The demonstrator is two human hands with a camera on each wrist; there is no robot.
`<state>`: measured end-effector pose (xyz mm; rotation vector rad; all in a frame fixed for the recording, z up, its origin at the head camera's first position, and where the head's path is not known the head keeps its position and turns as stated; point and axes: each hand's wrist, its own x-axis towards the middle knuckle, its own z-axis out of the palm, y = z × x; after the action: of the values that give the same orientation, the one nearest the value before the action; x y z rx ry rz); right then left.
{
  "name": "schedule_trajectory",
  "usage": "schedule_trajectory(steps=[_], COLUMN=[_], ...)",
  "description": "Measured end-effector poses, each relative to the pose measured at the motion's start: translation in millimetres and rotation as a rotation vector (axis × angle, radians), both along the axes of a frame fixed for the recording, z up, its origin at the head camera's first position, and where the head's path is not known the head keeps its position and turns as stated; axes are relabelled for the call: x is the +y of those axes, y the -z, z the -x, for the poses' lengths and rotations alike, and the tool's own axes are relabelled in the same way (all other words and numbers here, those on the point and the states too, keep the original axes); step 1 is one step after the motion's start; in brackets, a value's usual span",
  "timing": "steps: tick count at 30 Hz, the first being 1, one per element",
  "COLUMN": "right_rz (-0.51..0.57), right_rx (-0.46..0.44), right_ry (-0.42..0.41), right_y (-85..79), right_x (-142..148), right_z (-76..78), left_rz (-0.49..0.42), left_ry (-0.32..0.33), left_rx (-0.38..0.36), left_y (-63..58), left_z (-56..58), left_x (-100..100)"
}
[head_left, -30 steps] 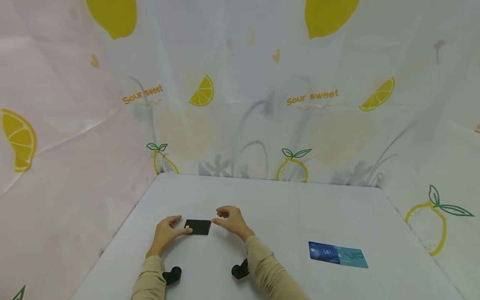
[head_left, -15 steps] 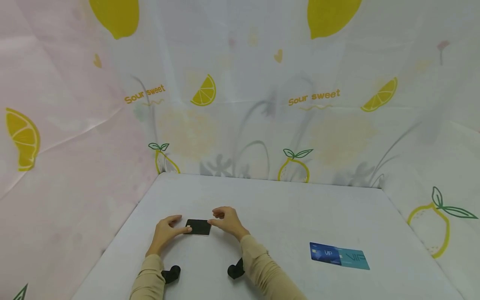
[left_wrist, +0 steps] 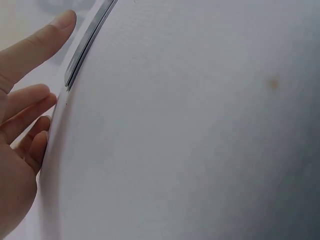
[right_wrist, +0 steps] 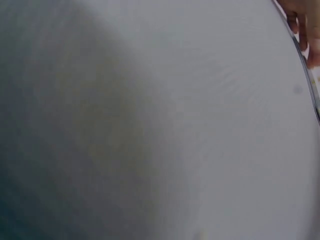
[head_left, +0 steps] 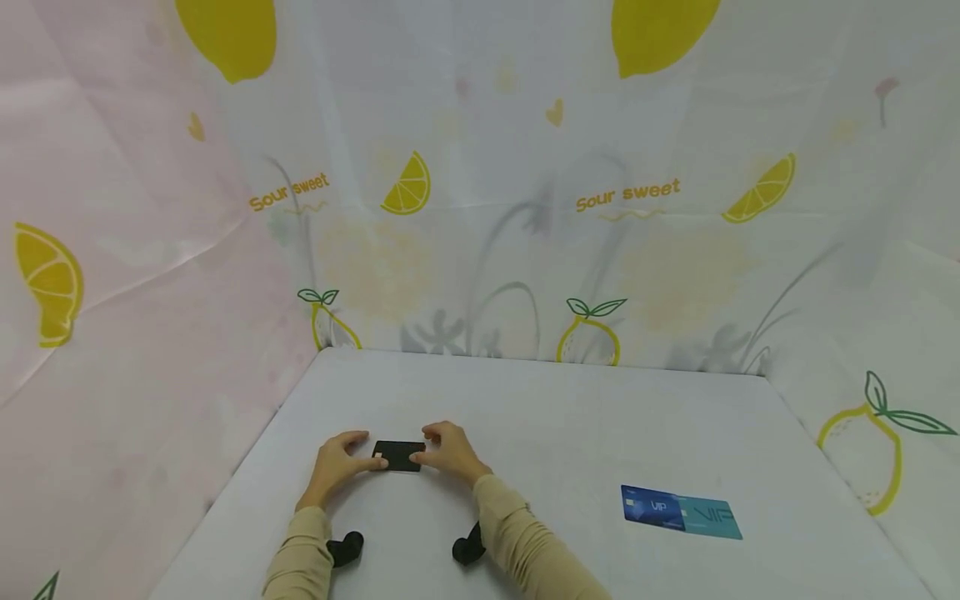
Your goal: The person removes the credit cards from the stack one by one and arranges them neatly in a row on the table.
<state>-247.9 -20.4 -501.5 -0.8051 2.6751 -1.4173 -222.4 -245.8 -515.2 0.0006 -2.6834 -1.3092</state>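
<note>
A black card (head_left: 397,451) with a light chip at its left end lies flat on the table, left of the middle in the head view. From the side, the left wrist view shows several thin layers stacked together (left_wrist: 90,45). My left hand (head_left: 332,468) is at the left end, its thumb over the chip corner and its other fingers loosely bent beyond. At the right end, my right hand (head_left: 454,452) has its thumb over the card and its fingers past the far edge. Part of a hand (right_wrist: 300,22) shows beside the card edge in the right wrist view.
A blue VIP card (head_left: 651,507) and a teal VIP card (head_left: 711,518) lie overlapping on the right of the white table (head_left: 555,433). Black wrist mounts (head_left: 468,547) show under both sleeves. A lemon-print cloth (head_left: 480,150) surrounds the table.
My right hand has shifted left, its thumb going from the card's right edge to over its top. The left hand has stayed nearly in place; the VIP cards have not moved.
</note>
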Motion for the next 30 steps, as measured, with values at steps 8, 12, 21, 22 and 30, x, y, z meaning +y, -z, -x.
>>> schedule_trajectory(steps=[8, 12, 21, 22, 30], right_rz=[-0.291, -0.387, -0.386, -0.384, -0.363], right_rx=[0.112, 0.112, 0.142, 0.137, 0.058], right_ry=[-0.003, 0.005, 0.013, 0.014, 0.034], right_y=[6.3, 6.3, 5.9, 5.7, 2.8], right_x=[-8, -12, -14, -14, -17], right_z=[1.0, -0.6, -2.2, -2.2, -1.6], left_rz=[0.107, 0.164, 0.209, 0.211, 0.203], left_ry=[0.108, 0.138, 0.156, 0.156, 0.149], left_rx=[0.073, 0.049, 0.026, 0.023, -0.012], left_y=[-0.7, -2.2, -3.9, -3.9, -3.2], left_z=[4.1, 4.6, 4.6, 5.2, 6.7], left_x=[2, 2, 3, 3, 3])
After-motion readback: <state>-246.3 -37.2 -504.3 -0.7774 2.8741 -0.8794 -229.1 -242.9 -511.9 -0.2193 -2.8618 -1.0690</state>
